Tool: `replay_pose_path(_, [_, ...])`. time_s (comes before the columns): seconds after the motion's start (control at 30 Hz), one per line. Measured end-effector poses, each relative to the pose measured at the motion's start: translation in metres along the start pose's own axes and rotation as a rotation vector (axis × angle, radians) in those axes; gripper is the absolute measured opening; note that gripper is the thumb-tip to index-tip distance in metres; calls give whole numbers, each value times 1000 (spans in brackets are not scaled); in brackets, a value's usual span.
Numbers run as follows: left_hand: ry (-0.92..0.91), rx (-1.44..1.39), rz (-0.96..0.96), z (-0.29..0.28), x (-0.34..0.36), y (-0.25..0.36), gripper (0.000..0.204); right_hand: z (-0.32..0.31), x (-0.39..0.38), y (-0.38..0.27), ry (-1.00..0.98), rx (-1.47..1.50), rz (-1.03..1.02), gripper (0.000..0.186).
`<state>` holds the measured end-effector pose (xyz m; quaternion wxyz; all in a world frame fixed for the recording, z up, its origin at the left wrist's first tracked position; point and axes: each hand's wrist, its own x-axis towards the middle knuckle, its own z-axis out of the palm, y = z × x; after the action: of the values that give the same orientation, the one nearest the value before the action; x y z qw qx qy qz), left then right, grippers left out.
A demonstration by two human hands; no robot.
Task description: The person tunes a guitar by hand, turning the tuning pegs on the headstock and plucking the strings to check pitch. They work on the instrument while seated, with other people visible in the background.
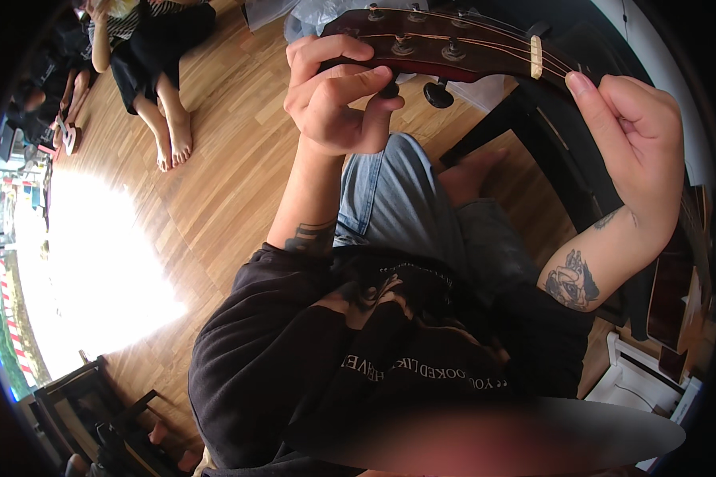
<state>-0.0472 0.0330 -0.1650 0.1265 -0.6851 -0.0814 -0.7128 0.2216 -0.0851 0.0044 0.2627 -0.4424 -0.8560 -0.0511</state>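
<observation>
A dark reddish-brown guitar headstock (485, 62) with several metal string posts spans the top of the view. My left hand (330, 99) is closed at its left end, thumb and fingers on a black tuning peg (391, 86). Another black tuning peg (437, 95) sticks out free beside it. Thin strings run from the posts across the pale nut (536, 57) toward the dark neck. Just past the nut, my right hand (640, 131) pinches a guitar string between thumb and bent forefinger; its other fingers are curled.
Crumpled clear plastic (314, 20) lies behind the headstock. Another person with bare feet (175, 139) sits at the upper left on the wooden floor (223, 103). Black furniture (485, 127) stands beyond my jeans-clad legs. A white frame (636, 374) is at lower right, a black chair (79, 405) at lower left.
</observation>
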Motion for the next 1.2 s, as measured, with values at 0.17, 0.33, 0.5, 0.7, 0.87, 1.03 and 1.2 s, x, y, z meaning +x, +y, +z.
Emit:
replay_pose_path(0.17, [119, 27, -1, 16, 1, 3, 21, 0, 2, -2, 11, 1, 34, 46])
replay_pose_path(0.33, [145, -61, -146, 19, 2, 10, 16, 3, 2, 0, 29, 11, 29, 47])
replay_pose_path(0.5, [-70, -33, -46, -3, 10, 5, 17, 2, 2, 2, 30, 9, 21, 47])
replay_pose_path(0.7, [47, -7, -76, 8, -3, 3, 14, 1, 0, 0, 16, 26, 25, 47])
replay_pose_path(0.87, [215, -7, -128, 26, -4, 10, 12, 1, 1, 0, 7, 30, 21, 47])
replay_pose_path(1.03, [102, 59, -212, 18, -1, 16, 22, 3, 2, 2, 13, 20, 16, 47])
replay_pose_path(1.2, [-114, -20, -191, -6, 9, 14, 27, 3, 1, 1, 29, 31, 7, 48])
